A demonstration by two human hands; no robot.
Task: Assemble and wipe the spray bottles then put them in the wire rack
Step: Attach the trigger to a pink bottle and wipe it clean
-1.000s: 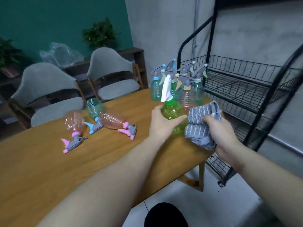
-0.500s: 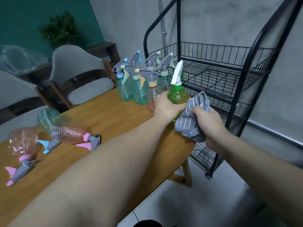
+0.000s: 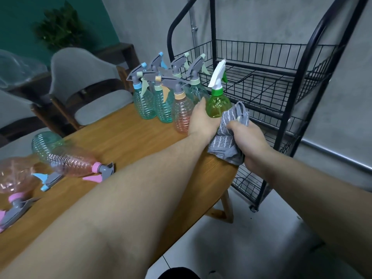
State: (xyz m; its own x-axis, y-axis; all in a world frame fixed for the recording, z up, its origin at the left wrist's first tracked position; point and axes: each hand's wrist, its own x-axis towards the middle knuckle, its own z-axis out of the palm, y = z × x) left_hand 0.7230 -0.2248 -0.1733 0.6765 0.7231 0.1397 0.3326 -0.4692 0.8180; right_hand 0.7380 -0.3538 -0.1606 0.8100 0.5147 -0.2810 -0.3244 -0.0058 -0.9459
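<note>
My left hand grips a yellow-green spray bottle with a white trigger head and green collar, held upright at the table's right end. My right hand clutches a grey striped cloth pressed against the bottle's lower right side. Right behind them stands the black wire rack, its upper basket holding nothing. Several assembled teal and pink bottles stand in a cluster just left of the held bottle.
A pink bottle, a teal bottle and another pink bottle lie on their sides on the wooden table at left. Grey chairs stand behind the table. Grey floor shows below the table's right edge.
My left hand has lifted the yellow-green bottle and carried it right, toward the rack, with the cloth hand following. The view has swung right, so the lying bottles now sit further left.
</note>
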